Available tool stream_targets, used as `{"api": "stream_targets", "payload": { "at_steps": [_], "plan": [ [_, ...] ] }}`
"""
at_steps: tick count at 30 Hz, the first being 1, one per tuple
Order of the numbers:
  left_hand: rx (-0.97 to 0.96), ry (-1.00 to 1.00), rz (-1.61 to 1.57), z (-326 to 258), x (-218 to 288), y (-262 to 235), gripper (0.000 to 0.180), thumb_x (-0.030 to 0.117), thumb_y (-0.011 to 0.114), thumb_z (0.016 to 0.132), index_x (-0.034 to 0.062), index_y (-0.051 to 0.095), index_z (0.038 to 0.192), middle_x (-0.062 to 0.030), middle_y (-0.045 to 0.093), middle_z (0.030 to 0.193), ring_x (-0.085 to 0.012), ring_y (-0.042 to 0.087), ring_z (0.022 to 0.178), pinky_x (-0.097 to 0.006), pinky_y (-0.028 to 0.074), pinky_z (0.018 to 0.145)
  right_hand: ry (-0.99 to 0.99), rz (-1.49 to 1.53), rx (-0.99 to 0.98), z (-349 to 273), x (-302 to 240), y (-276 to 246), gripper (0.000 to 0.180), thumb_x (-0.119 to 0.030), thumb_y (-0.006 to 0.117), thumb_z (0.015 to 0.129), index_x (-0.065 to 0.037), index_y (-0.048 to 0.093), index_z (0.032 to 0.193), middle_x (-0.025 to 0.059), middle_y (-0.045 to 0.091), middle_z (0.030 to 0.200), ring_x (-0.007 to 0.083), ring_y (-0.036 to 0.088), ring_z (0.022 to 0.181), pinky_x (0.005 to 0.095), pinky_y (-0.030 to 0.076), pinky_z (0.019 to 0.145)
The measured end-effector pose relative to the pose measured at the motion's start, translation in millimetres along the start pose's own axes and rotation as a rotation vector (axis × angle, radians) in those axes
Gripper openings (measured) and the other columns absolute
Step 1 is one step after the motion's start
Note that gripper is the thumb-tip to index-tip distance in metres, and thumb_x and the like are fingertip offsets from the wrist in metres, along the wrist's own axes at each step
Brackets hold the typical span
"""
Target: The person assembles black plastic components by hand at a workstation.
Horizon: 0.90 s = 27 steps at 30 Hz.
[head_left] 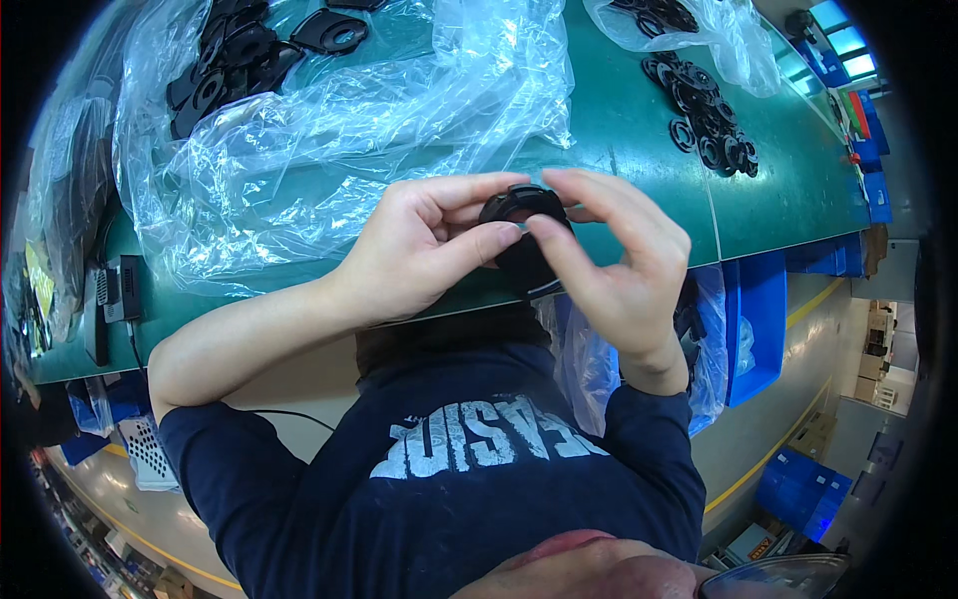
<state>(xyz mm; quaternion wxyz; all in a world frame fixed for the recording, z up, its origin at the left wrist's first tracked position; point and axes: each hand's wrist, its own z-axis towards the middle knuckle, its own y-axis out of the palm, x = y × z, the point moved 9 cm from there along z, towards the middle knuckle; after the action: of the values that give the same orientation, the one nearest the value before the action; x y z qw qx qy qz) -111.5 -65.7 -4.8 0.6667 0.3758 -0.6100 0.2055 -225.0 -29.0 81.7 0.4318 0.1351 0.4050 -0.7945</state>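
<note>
Both my hands hold a black plastic part with a round collar (pixel 527 265) just above the near edge of the green table. My left hand (pixel 414 245) grips it from the left, thumb on the near side and fingers along the far side. From the right, my right hand (pixel 629 265) pinches the collar between thumb and fingers. An opening shows in the middle of the collar, between the two thumbs. The fingers partly cover the part, so its full shape is hidden.
Clear plastic sheeting (pixel 289 220) covers much of the green table (pixel 788 205). Flat black parts (pixel 239 50) lie on it at the far left. Black rings (pixel 704 105) are heaped at the far right. Beside me stands a blue bin (pixel 758 339); a black box-shaped device (pixel 122 288) sits at left.
</note>
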Motion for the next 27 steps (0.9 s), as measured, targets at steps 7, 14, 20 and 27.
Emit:
{"api": "stream_targets", "payload": {
  "at_steps": [7, 14, 20, 27],
  "plan": [
    [-0.013, -0.04, -0.076, 1, 0, 2, 0.043, 0.004, 0.058, 0.087, -0.0017, 0.045, 0.128, -0.0099, 0.062, 0.109, -0.0133, 0.06, 0.097, -0.024, 0.05, 0.08, 0.25, 0.288, 0.06, -15, 32, 0, 0.009, 0.007, 0.067, 0.072, 0.004, 0.064, 0.08, 0.0112, 0.064, 0.083, 0.0145, 0.064, 0.074, 0.0233, 0.052, 0.062],
    [-0.047, -0.052, -0.046, -1, 5, 5, 0.035, 0.007, 0.056, 0.088, -0.0031, 0.052, 0.121, -0.011, 0.065, 0.101, -0.0131, 0.062, 0.092, -0.023, 0.048, 0.078, 0.309, 0.489, -0.012, -19, 39, 8, 0.008, 0.006, 0.066, 0.074, 0.004, 0.064, 0.082, 0.0095, 0.063, 0.084, 0.0117, 0.061, 0.073, 0.0214, 0.05, 0.063],
    [0.066, 0.028, 0.175, -4, 12, 0, 0.026, 0.01, 0.055, 0.089, -0.0021, 0.062, 0.111, -0.0086, 0.068, 0.092, -0.0083, 0.061, 0.086, -0.02, 0.046, 0.071, 0.443, 0.546, -0.053, -27, 45, 19, 0.012, 0.001, 0.067, 0.077, 0.005, 0.065, 0.088, 0.0096, 0.064, 0.082, 0.0123, 0.062, 0.071, 0.0211, 0.048, 0.062],
    [0.098, 0.111, 0.544, -4, 27, -2, 0.019, 0.008, 0.059, 0.086, -0.0028, 0.067, 0.1, -0.0104, 0.069, 0.085, -0.0097, 0.064, 0.077, -0.021, 0.049, 0.069, 0.315, 0.41, -0.126, -26, 39, 20, 0.01, -0.001, 0.066, 0.078, 0.005, 0.066, 0.086, 0.0125, 0.065, 0.076, 0.0161, 0.063, 0.068, 0.0227, 0.048, 0.06]
  ]
}}
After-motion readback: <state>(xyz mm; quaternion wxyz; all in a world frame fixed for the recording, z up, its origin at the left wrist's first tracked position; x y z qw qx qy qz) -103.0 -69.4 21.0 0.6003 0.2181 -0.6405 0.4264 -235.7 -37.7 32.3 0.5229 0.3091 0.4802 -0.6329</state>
